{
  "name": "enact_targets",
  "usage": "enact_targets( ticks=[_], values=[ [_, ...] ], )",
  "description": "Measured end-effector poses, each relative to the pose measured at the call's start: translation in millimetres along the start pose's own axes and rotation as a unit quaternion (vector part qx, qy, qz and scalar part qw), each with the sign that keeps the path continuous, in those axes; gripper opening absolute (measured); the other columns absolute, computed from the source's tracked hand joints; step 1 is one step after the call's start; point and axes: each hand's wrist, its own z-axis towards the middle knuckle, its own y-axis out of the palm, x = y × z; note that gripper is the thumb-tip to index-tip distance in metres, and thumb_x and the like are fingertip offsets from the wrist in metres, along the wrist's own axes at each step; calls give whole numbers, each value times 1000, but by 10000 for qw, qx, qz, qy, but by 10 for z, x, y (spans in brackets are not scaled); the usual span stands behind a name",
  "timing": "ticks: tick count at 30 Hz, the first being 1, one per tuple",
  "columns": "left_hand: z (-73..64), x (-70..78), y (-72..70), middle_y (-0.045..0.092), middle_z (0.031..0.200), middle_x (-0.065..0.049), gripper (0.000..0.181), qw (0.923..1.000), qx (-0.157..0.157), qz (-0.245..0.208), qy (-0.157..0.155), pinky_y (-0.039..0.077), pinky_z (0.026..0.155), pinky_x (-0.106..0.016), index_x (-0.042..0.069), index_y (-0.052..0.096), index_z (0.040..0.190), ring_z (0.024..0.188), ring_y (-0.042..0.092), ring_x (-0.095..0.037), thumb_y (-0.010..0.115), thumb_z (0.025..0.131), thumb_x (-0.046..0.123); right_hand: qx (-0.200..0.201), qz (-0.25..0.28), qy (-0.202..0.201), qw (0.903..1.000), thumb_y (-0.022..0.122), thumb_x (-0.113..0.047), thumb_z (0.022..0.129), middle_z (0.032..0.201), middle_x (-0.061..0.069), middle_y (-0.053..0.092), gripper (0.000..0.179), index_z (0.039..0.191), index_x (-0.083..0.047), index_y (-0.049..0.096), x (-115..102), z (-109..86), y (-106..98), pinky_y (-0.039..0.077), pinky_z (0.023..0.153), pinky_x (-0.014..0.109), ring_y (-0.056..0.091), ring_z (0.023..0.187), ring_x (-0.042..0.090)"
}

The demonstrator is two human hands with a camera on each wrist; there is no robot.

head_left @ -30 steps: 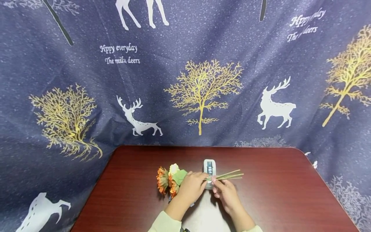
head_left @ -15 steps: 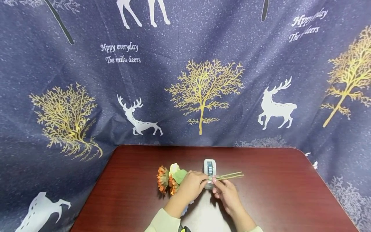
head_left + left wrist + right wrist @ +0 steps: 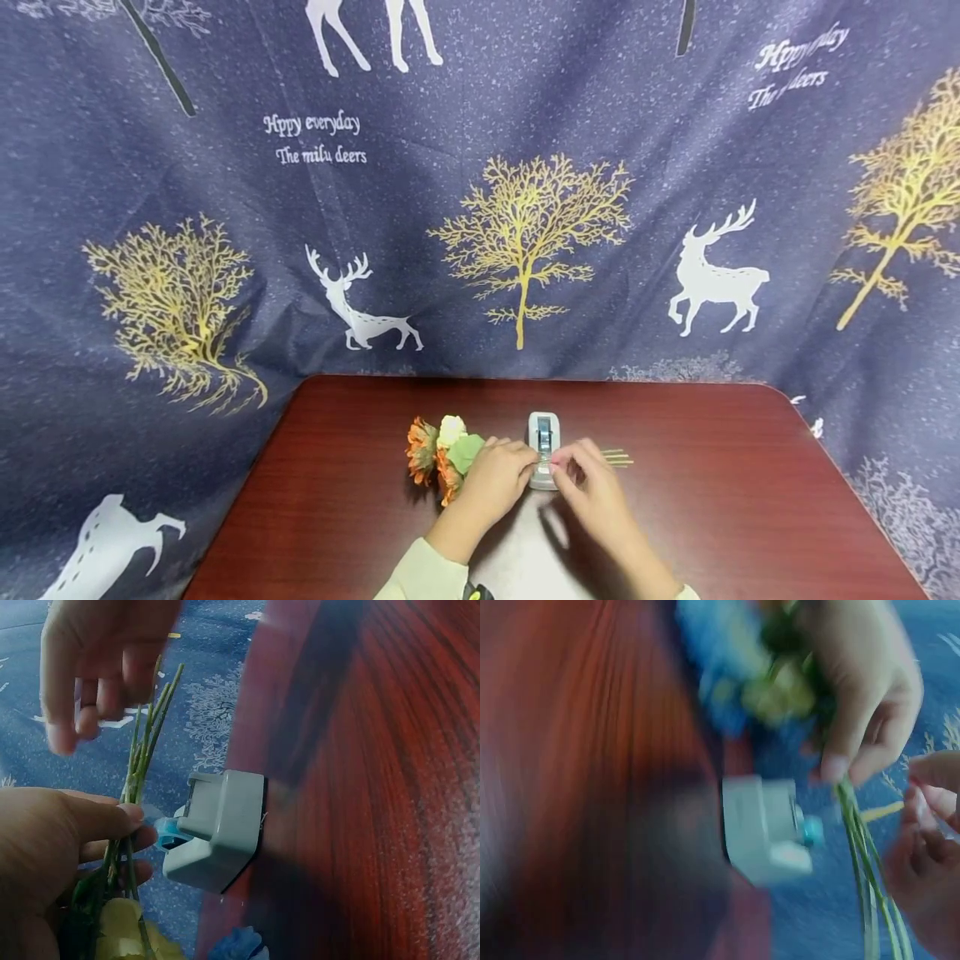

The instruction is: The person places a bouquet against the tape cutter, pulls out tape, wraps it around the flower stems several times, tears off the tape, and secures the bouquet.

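Note:
My left hand (image 3: 497,479) grips a bunch of artificial flowers by its thin green stems (image 3: 154,712), thumb and fingers closed round them. Orange flower heads (image 3: 422,450), a pale yellow one and a green leaf (image 3: 465,452) stick out to the left. A bit of clear film (image 3: 152,814) shows beside the left thumb. My right hand (image 3: 600,500) is beside the stems, bent fingertips close to the left thumb; I cannot tell whether they pinch anything. Just behind the fingertips stands a pale grey tape dispenser (image 3: 225,817) with a blue-green roll (image 3: 811,830).
The dark red wooden table (image 3: 720,467) carries the dispenser, and a bright reflection lies at its front middle. A blue flower (image 3: 240,945) shows low in the left wrist view. A navy cloth (image 3: 450,275) with deer and trees hangs behind the table.
The right hand has turned over and risen across the stems, its fingers now above them and hiding their middle. The left hand keeps its grip on the bunch in nearly the same spot.

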Motion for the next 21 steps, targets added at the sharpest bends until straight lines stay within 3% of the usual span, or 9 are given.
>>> enact_targets(
  ticks=[1,3,5,7,10,13,17,21],
  values=[
    [1,-1,9,74,89,13,8,10000,40,42,29,44,72,-26,24,68,83,77,65,-11,74,89,26,243,-691,-515,9960,79,-8,81,92,0,65,18,97,-10,70,10,28,-15,52,74,33,60,84,13],
    [2,1,20,74,89,13,8,9998,134,140,80,45,72,-26,24,69,84,77,65,-10,73,89,26,406,-1740,-1159,9771,83,-11,78,103,6,67,28,103,-6,71,32,79,-47,51,87,44,62,98,22],
    [2,4,29,74,88,13,7,9993,223,275,127,45,72,-26,25,69,84,77,65,-9,73,90,27,156,-2384,-1220,9634,83,-17,78,105,9,68,32,106,-5,71,48,116,-76,50,91,49,63,100,27],
    [4,8,38,74,88,13,6,9987,321,371,168,45,71,-26,25,70,84,76,65,-9,73,90,27,-245,-2771,-1023,9551,81,-23,82,100,8,69,30,104,-5,71,60,144,-100,51,91,49,64,97,27],
    [7,17,49,74,86,14,8,9972,450,552,240,44,70,-25,25,69,83,75,64,-9,72,90,27,-709,-2987,-679,9493,77,-28,87,93,5,71,23,97,-8,71,64,185,-125,52,89,47,65,91,25],
    [12,30,46,74,87,14,10,9956,570,690,272,44,70,-25,25,69,82,76,64,-9,71,91,27,-865,-2890,-445,9524,75,-29,88,89,4,73,18,92,-12,71,78,227,-127,51,89,46,66,89,25],
    [5,53,41,75,91,14,7,9962,585,635,126,48,75,-26,25,70,84,81,65,-9,71,91,27,-792,-2747,-270,9579,77,-28,87,90,2,74,14,91,-15,71,109,239,-95,51,89,45,69,89,24],
    [-22,73,51,75,94,11,4,9980,465,407,-125,52,80,-29,23,72,89,85,67,-11,70,91,26,-514,-2730,-521,9592,79,-25,85,87,1,73,13,90,-16,70,132,211,-49,49,83,41,69,85,23]
  ],
)
